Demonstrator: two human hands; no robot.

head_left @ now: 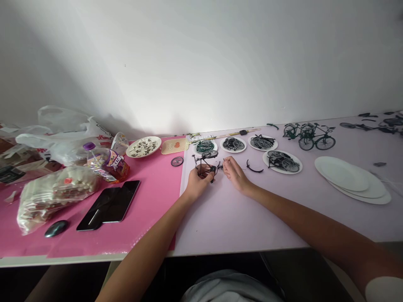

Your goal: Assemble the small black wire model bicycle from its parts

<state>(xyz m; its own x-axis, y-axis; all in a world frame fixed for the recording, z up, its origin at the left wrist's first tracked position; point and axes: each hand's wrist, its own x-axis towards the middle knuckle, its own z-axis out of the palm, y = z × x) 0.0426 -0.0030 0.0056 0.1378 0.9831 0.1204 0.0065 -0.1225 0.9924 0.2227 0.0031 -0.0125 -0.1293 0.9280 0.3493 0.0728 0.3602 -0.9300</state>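
Note:
My left hand (199,183) is closed on a small black model bicycle (206,168), its thumb near one wheel and the other wheel pointing away. Just to the right of the model, my right hand (235,173) has its thumb and fingertips pressed together; what they hold, if anything, is too small to name. Small dark parts (221,166) lie between the two hands. A curved black piece (254,167) rests on the pale table right of my right hand. A loose black wheel (176,161) lies on the pink mat to the left.
Behind my hands stand plates of bicycle parts (233,144). Finished-looking model bicycles (310,136) and stacked white plates (352,178) are at the right. Phones (121,203), a bottle (108,165), bags (58,191) and a plate of small pieces (143,147) occupy the left.

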